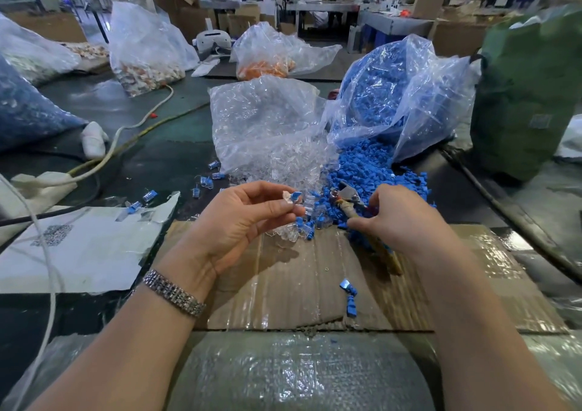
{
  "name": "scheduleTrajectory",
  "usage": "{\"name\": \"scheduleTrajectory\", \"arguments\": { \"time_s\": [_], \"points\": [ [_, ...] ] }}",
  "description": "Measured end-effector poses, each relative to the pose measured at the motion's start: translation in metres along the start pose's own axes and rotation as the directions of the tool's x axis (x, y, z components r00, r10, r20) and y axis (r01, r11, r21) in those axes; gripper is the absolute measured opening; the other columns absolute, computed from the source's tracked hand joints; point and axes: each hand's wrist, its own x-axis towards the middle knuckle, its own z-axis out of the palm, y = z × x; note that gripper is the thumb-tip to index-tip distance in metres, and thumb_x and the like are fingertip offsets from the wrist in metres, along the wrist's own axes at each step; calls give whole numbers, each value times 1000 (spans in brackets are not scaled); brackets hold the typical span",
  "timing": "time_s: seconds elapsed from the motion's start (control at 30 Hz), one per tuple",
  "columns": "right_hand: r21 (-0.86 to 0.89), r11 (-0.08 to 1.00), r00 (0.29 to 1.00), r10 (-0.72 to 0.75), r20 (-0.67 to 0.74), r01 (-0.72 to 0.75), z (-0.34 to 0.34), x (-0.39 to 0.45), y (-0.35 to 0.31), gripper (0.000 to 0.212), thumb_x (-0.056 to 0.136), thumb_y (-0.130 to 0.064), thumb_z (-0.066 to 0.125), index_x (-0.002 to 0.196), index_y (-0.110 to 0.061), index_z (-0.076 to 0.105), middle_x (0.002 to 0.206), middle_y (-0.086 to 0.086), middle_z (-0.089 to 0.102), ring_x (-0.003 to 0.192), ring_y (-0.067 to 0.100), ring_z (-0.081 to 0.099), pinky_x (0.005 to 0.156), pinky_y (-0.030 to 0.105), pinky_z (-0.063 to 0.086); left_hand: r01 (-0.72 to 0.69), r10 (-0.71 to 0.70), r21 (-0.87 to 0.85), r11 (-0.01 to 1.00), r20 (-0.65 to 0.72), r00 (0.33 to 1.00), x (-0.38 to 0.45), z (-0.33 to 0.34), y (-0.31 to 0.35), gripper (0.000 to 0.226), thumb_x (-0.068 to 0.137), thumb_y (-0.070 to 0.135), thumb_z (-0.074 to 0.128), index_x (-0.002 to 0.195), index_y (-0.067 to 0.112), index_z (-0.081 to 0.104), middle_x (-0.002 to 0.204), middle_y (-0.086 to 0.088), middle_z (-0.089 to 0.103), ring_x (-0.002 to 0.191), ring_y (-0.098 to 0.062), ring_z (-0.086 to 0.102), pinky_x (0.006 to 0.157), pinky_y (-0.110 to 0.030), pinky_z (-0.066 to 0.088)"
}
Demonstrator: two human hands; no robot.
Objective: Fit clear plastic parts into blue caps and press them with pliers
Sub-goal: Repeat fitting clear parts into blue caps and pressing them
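A dark surface [176, 146] in a busy workshop carries bags and a cardboard sheet [315, 272] at its near edge. My left hand [239, 218], palm up, fingers curled, pinches a blue cap [296, 196] with a clear part [287, 197] against it, above the cardboard's far edge. My right hand [400, 218] is clenched round the pliers [349, 201], nose aimed left over the spilled caps [371, 168]. I'd seat the clear part square before squeezing, I think, then bring the pliers' jaws across it gently.

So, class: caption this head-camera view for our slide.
Left hand pinches a blue cap; right hand grips pliers.
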Motion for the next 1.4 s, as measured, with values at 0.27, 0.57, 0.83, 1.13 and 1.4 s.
{"name": "scheduleTrajectory", "arguments": {
  "time_s": [0.27, 0.57, 0.83, 1.13, 1.4],
  "points": [
    [23, 998, 997, -54, -48, 55, 5, -1, -8, 31, 87, -42, 64, 87, -14, 54, 84, 5, 58, 80, 28, 56, 60, 34, 36, -37, 35, -54, 998, -30, 999, 4, -6, -2, 29, 74, -3, 70, 102, -6, 67, 98, -27, 73, 92, -33, 74, 73, -25, 60],
    [605, 773, 965, -262, 28, 192, -10, -7, -3, 31, 98, -31, 61, 82, -4, 62, 66, 4, 59, 62, 19, 55, 67, 38, 46, -142, 138, -27, 989, -126, 982, 6, -7, -1, 31, 71, 4, 73, 102, 3, 70, 101, -16, 76, 95, -24, 74, 79, -27, 61],
    [686, 693, 859, -471, 198, 222, -5, -18, -15, 31, 101, -31, 59, 92, -3, 66, 90, 16, 74, 90, 37, 72, 89, 57, 56, -192, 195, 39, 981, -91, 977, 7, -2, -5, 23, 65, 9, 75, 87, 15, 78, 96, -7, 76, 92, -16, 68, 85, -28, 57],
    [689, 684, 843, -498, 204, 237, -7, -25, -21, 33, 101, -33, 58, 84, -6, 65, 83, 12, 71, 88, 38, 71, 87, 59, 55, -363, 376, 211, 908, -25, 926, 10, -5, -11, 19, 74, 12, 79, 92, 18, 79, 99, -6, 78, 96, -14, 72, 84, -21, 55],
    [659, 710, 844, -492, 213, 248, -9, -25, -20, 36, 101, -38, 56, 87, -6, 65, 88, 13, 74, 87, 31, 73, 87, 53, 58, -397, 408, 240, 886, 4, 913, 12, -5, -13, 19, 75, 15, 80, 93, 20, 80, 99, -5, 78, 98, -16, 72, 87, -23, 55]
  ]
}}
